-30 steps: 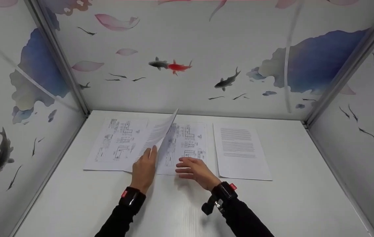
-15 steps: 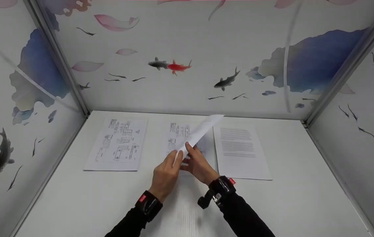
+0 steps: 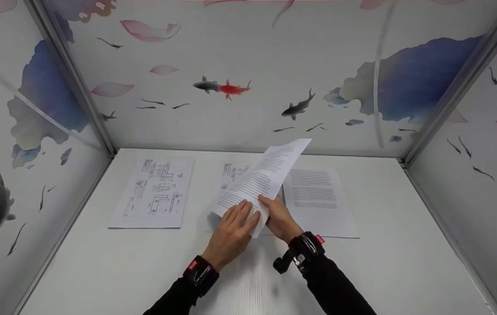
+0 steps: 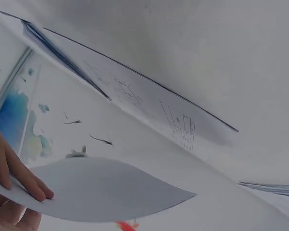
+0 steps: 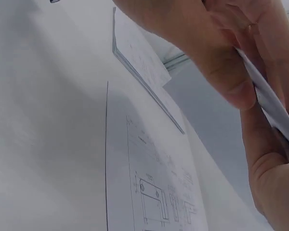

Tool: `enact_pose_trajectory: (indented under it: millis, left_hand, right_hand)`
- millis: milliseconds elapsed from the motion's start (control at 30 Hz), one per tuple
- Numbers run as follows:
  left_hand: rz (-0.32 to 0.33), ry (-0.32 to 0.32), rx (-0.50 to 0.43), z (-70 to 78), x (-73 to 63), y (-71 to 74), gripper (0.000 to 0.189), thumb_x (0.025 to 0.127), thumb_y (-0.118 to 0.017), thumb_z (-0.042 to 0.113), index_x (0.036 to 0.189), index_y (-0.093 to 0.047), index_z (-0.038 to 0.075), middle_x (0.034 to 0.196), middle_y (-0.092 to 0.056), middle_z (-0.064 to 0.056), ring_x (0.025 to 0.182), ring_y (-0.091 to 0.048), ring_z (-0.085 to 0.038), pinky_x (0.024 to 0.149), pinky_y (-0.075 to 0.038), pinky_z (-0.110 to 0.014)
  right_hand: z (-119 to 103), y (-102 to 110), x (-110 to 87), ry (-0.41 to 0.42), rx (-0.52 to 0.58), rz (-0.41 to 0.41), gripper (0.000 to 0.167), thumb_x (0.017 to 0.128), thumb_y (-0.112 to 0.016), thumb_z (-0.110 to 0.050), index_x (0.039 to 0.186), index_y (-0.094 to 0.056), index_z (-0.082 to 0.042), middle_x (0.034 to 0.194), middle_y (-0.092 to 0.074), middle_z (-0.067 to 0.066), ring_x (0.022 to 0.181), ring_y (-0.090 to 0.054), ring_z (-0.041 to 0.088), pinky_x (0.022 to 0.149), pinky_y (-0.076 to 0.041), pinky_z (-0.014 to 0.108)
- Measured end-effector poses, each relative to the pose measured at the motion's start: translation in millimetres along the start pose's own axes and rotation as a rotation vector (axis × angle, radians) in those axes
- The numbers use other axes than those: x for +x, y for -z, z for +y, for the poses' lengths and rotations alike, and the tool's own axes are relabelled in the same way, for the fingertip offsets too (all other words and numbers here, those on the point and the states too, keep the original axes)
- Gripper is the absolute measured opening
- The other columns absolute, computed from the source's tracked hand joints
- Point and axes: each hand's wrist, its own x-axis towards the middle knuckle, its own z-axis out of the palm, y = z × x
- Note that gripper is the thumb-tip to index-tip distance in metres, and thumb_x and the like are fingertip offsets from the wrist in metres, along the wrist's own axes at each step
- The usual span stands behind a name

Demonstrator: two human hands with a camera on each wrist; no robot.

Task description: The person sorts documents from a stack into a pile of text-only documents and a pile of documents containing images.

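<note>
Clearly, the printed paper (image 3: 276, 168) is held up between both hands, tilted above the white table (image 3: 405, 245), its long axis slanted from near left to far right. Its right edge is pinched by the right hand (image 3: 281, 221), thumb on the printed face and fingers behind; over its near end the left hand (image 3: 229, 236) is laid, fingers fairly straight and touching the face. Most of the length is thus pointed away from the fingers, toward the back wall (image 3: 231, 122); how many leaves are held cannot be told. Underneath, a drawing (image 3: 232, 172) is partly hidden, flat on the table. Leftward, well apart, a stack of drawings (image 3: 156, 194) is set; rightward, a page of text (image 3: 318, 210) is slightly overlapped in view
</note>
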Motion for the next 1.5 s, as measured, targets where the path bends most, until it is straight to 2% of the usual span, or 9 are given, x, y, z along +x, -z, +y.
enact_pose_trajectory:
  millis: [100,200,400,533,700,900,1033,1233,1500]
  left_hand:
    - [-0.066,0.067,-0.124,-2.6,-1.8,-1.3,0.064,0.085,-0.073,0.044,0.14,-0.055,0.017,0.15,-0.045,-0.013,0.141,-0.039,-0.03,0.111,-0.035,-0.047]
    - [-0.135,0.205,-0.3,-6.5,-3.3,-1.6,0.071,0.09,-0.061,0.052,0.149,-0.043,0.018,0.157,-0.034,-0.012,0.145,-0.031,-0.031,0.114,-0.031,-0.051]
    - [-0.277,0.678,-0.828,-21.1,4.5,-4.2,0.068,0.103,-0.03,0.053,0.156,-0.024,0.01,0.161,-0.025,-0.013,0.15,-0.021,-0.032,0.119,-0.019,-0.054]
    - [-0.38,0.983,-1.209,-31.4,7.2,-11.0,0.081,0.099,-0.02,0.067,0.156,-0.021,0.01,0.155,-0.036,-0.016,0.138,-0.042,-0.03,0.112,-0.034,-0.051]
    - [-0.396,1.225,-1.54,-40.3,6.8,-19.1,0.062,0.102,-0.041,0.05,0.146,-0.042,0.007,0.129,-0.06,-0.013,0.105,-0.064,-0.02,0.087,-0.053,-0.035]
    - [-0.282,1.299,-1.661,-41.8,9.9,-19.2,0.043,0.102,-0.052,0.024,0.14,-0.045,0.006,0.113,-0.067,-0.005,0.094,-0.067,-0.015,0.076,-0.053,-0.027]
    - [-0.167,1.267,-1.746,-41.4,14.1,-15.8,0.049,0.101,-0.052,0.017,0.147,-0.037,0.01,0.115,-0.068,-0.008,0.097,-0.069,-0.019,0.079,-0.055,-0.029]
    - [-0.141,1.15,-1.63,-37.2,20.3,-9.6,0.05,0.103,-0.047,0.014,0.151,-0.035,0.021,0.126,-0.064,-0.009,0.104,-0.068,-0.022,0.083,-0.055,-0.032]
    - [-0.16,1.054,-1.538,-29.9,30.8,-2.1,0.043,0.106,-0.04,0.025,0.15,-0.038,0.024,0.129,-0.064,-0.01,0.107,-0.067,-0.022,0.085,-0.055,-0.03]
  right_hand:
    - [-4,9,-3.1,0.003,-0.003,-0.002,0.047,0.105,-0.036,-0.013,0.15,-0.026,-0.009,0.146,-0.044,0.019,0.121,-0.056,0.023,0.094,-0.05,0.036]
    - [-9,19,-6.3,-0.005,0.002,0.017,0.046,0.104,-0.037,-0.012,0.149,-0.029,-0.009,0.142,-0.049,0.017,0.117,-0.06,0.022,0.092,-0.051,0.037]
    - [-22,38,-14.1,-0.051,0.031,0.001,0.047,0.103,-0.043,-0.014,0.148,-0.029,-0.013,0.131,-0.058,0.009,0.111,-0.064,0.024,0.09,-0.052,0.038]
    - [-28,48,-19.1,-0.066,0.057,-0.099,0.052,0.102,-0.047,-0.015,0.15,-0.026,-0.013,0.129,-0.059,0.008,0.112,-0.065,0.025,0.09,-0.054,0.039]
    - [-31,58,-23.4,-0.098,0.023,-0.17,0.052,0.101,-0.05,-0.013,0.148,-0.029,-0.013,0.123,-0.064,0.007,0.108,-0.067,0.025,0.086,-0.056,0.039]
    - [-36,78,-27.5,-0.106,-0.064,-0.228,0.049,0.095,-0.052,-0.005,0.142,-0.04,-0.011,0.118,-0.067,0.009,0.102,-0.07,0.027,0.08,-0.058,0.039]
    - [-38,91,-30.1,-0.142,-0.142,-0.273,0.051,0.092,-0.052,-0.001,0.141,-0.041,-0.008,0.117,-0.068,0.011,0.1,-0.07,0.027,0.079,-0.058,0.038]
    - [-34,92,-28.6,-0.188,-0.253,-0.224,0.046,0.097,-0.055,-0.013,0.141,-0.044,-0.004,0.12,-0.067,0.014,0.102,-0.07,0.03,0.081,-0.058,0.04]
    - [-28,82,-24.7,-0.141,-0.349,-0.079,0.041,0.101,-0.045,-0.012,0.14,-0.043,0.001,0.117,-0.067,0.018,0.098,-0.07,0.029,0.08,-0.058,0.041]
